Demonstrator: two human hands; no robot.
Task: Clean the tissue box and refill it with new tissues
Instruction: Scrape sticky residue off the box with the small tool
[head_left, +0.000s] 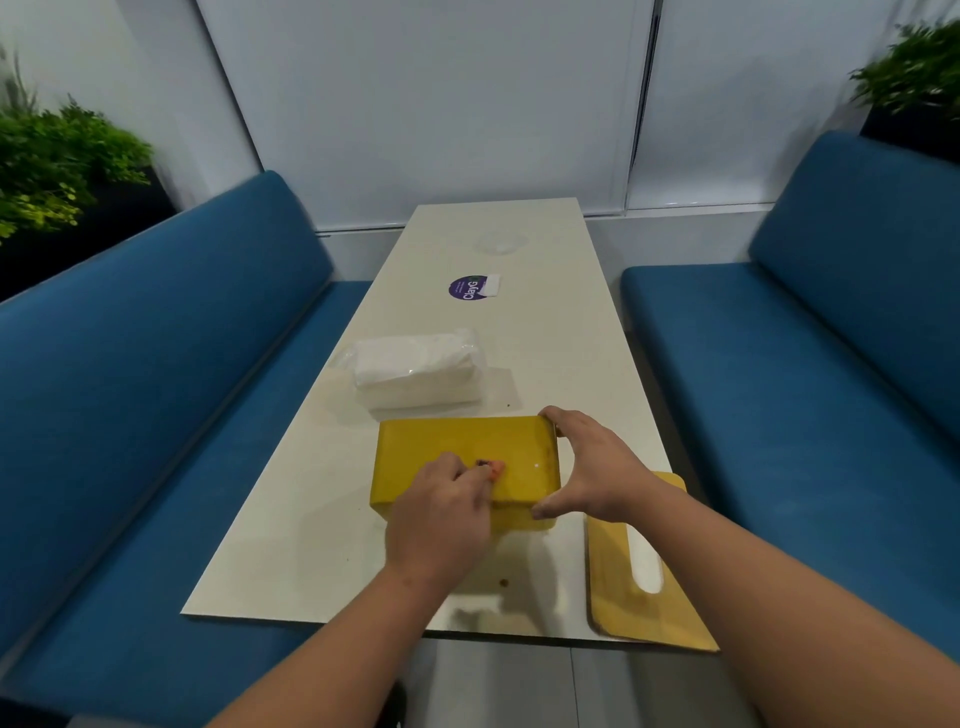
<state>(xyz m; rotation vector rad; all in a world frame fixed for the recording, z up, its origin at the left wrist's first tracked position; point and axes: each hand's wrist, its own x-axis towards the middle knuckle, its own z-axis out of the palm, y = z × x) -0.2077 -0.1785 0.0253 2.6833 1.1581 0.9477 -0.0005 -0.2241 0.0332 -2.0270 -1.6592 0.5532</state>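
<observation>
So the yellow tissue box (467, 462) is sitting on the white table (545, 338), near the front edge, with its solid face turned up and its long axis running left to right across the view. It's bracketed at the right short end by the right hand (592, 467), thumb on the near corner and fingers hooked over the far corner, so that hand is clamped on the box and steadying it. The left hand (441, 514) is laid on the top face, fingers curled together around something small and orange-ish at the tips; could be a bit of cloth or a scrap, hard to tell with the blur.

The slotted lid (649, 566) is off, lying flat just to the right of the box and hanging slightly over the table edge. The wrapped pack of new tissues (415, 374) is just behind the box on the far side, a bit to the left, so it's nearer the left hand.

Looks like the cleaning step is underway, and refilling isn't started. For that, the box would need flipping about its long axis, which the right-hand grip is already placed for.
</observation>
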